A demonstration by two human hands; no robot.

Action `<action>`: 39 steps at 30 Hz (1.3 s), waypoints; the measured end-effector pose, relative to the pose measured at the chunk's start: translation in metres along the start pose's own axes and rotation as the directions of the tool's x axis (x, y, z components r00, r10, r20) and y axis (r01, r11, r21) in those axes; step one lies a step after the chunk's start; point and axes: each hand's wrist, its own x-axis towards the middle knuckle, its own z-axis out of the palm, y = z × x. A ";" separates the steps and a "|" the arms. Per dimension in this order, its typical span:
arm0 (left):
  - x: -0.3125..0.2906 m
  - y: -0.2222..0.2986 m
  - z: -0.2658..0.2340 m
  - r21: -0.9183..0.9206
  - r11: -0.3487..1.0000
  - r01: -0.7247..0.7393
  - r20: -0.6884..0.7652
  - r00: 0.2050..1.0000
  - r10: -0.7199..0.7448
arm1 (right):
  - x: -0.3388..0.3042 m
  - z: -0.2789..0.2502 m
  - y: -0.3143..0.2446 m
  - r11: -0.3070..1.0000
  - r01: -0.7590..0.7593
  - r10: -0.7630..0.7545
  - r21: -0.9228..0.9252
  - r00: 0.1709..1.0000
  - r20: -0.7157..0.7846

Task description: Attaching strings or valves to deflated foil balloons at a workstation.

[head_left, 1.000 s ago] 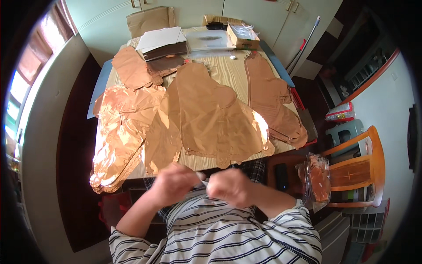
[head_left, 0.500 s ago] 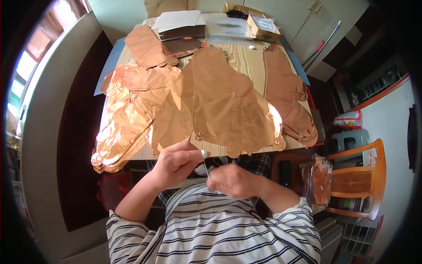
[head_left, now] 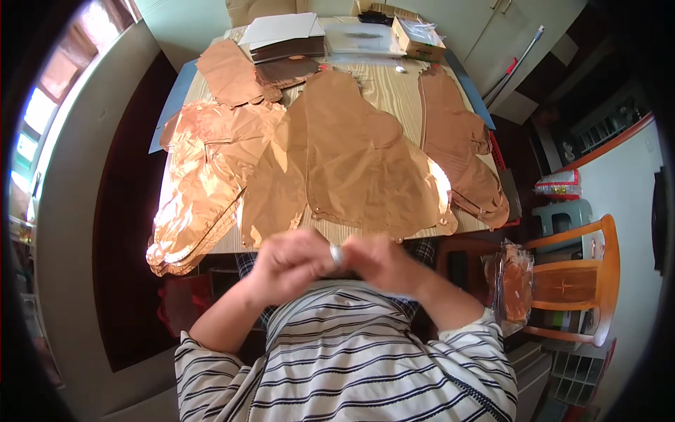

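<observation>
Just off the table's near edge, my left hand [head_left: 292, 261] is closed around a small white roll [head_left: 336, 254], which shows at its fingertips. My right hand [head_left: 385, 261] is up against the roll from the other side, fingers curled in and smeared by motion. Whatever it pinches cannot be made out. Beyond the hands, a large flat copper-coloured foil balloon [head_left: 358, 155] lies uninflated on the table. More flat copper foil balloons [head_left: 211, 162] lie stacked to its left, creased and shiny.
Another set of flat foil pieces [head_left: 457, 141] lies at the table's right side. White sheets on a dark stack [head_left: 285, 32], a clear plastic sheet [head_left: 362, 41] and an open box [head_left: 420, 41] are at the back. A wooden chair [head_left: 573, 285] with a bagged foil item [head_left: 517, 285] stands right.
The thin white strip stretched between roll and right hand no longer shows. My right hand has moved up to the roll; my left hand has shifted slightly right.
</observation>
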 end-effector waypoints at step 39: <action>-0.005 0.002 0.014 0.122 0.988 0.089 0.142 0.984 -0.107 | 0.005 -0.020 -0.015 0.995 -0.089 0.085 -0.044 0.993 -0.086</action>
